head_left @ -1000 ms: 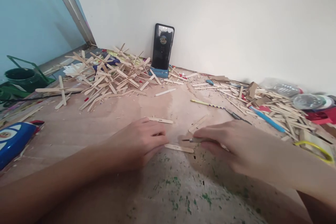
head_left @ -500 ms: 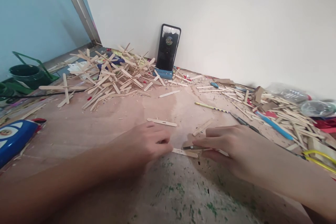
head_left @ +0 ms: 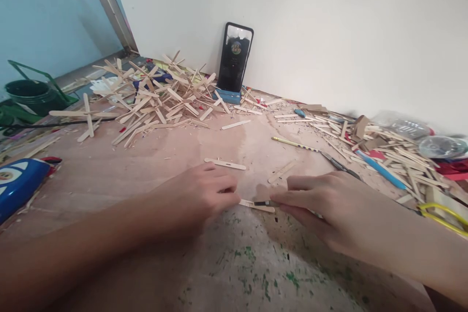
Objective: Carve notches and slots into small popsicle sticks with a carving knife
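My left hand (head_left: 210, 195) pinches one end of a wooden craft stick (head_left: 265, 208), keeping it down on the worn wooden table. My right hand (head_left: 310, 200) is closed around a craft knife (head_left: 270, 203), most of which the fingers hide. Its blade lies over the craft stick, touching or just above it; I cannot tell which. Beyond my left hand lies another craft stick (head_left: 226, 164) with a small dark slot in its middle. A thinner strip of wood (head_left: 281, 171) rests just past my right fingers.
Crossed craft sticks form a large pile (head_left: 157, 92) at the back left. A phone (head_left: 236, 56) stands in a blue holder. To the right are a pencil (head_left: 292, 143), a utility knife (head_left: 338, 165), a blue stick-like tool (head_left: 380, 168) and heaped loose sticks. A blue bottle (head_left: 22, 180) lies left.
The craft knife's tip has shifted slightly and now lies over the craft stick rather than along its far edge. My left hand keeps its grip. The view has tilted a little downward.
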{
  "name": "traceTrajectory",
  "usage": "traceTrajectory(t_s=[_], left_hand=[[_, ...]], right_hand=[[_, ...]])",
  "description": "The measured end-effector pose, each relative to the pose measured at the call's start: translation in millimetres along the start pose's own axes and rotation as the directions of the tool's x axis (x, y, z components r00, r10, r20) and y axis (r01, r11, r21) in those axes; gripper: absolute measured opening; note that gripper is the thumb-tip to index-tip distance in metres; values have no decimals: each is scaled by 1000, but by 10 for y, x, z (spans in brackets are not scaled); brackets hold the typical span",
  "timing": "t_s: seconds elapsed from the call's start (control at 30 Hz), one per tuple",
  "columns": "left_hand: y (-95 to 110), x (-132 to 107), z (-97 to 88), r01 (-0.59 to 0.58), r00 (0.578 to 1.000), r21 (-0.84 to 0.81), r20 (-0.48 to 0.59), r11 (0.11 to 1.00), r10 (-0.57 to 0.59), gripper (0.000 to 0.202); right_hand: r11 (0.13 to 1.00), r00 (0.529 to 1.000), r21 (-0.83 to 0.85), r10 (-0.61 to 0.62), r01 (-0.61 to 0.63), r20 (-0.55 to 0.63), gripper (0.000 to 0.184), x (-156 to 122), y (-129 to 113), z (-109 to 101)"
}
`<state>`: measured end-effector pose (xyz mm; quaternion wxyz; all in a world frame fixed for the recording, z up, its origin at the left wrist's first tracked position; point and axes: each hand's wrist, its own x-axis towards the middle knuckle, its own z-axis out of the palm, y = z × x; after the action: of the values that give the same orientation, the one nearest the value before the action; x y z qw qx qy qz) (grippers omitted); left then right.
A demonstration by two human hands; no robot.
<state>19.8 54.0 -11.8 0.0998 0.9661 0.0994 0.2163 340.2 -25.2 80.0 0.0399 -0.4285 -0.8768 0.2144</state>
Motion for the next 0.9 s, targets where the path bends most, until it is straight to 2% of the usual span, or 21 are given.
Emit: traceTrajectory(t_s=[0.3, 0.4, 0.7, 0.9], left_hand=[[-20, -6, 32, -9, 1000, 26, -20, 1000, 9, 22], [-16, 6, 39, 21, 999, 6, -30, 1000, -21, 27], [39, 93, -39, 166, 986, -190, 15, 968, -166, 21], [26, 88, -161, 227, 963, -314, -66, 922, -260, 25]], right_hand=[[998, 1000, 64, 20, -20, 8, 35, 68, -30, -4], [998, 999, 58, 29, -30, 17, 34, 70, -24, 5], [997, 999, 61, 42, -43, 13, 32, 80, -55, -1], [993, 999, 112, 38, -35, -30, 31, 91, -36, 9]])
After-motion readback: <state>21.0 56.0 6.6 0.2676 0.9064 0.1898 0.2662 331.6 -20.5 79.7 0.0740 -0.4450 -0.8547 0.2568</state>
